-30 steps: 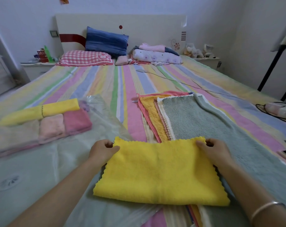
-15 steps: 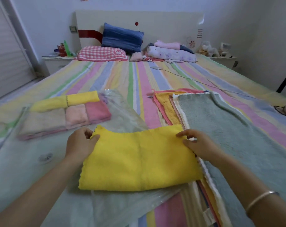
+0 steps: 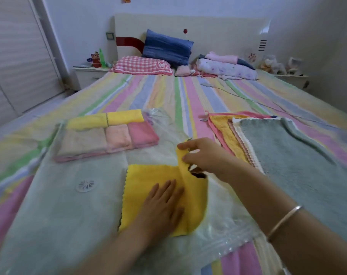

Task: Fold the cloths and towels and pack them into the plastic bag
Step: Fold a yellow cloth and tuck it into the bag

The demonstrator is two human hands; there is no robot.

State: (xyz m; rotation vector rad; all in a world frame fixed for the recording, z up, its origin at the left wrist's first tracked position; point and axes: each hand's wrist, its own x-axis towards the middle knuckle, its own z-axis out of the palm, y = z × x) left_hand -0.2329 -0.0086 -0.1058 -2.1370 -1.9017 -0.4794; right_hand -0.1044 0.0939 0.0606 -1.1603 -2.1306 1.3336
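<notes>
Striped bed sheet (image 3: 168,92), filling the frame. Clear plastic bag (image 3: 65,205), flat across lower left and centre, with a round white valve (image 3: 85,185). Grey-green towel (image 3: 299,165), spread at right on a pile of unfolded cloths (image 3: 226,135). Folded cloths (image 3: 109,135), yellow, peach and pink, inside the bag at centre left. Yellow cloth (image 3: 145,191), lower centre, lying on the bag. Left hand (image 3: 162,207), fingers straight, pressing flat on the yellow cloth. Right hand (image 3: 202,155), pinching that cloth's raised right edge. Bangle (image 3: 283,221), on the right wrist.
</notes>
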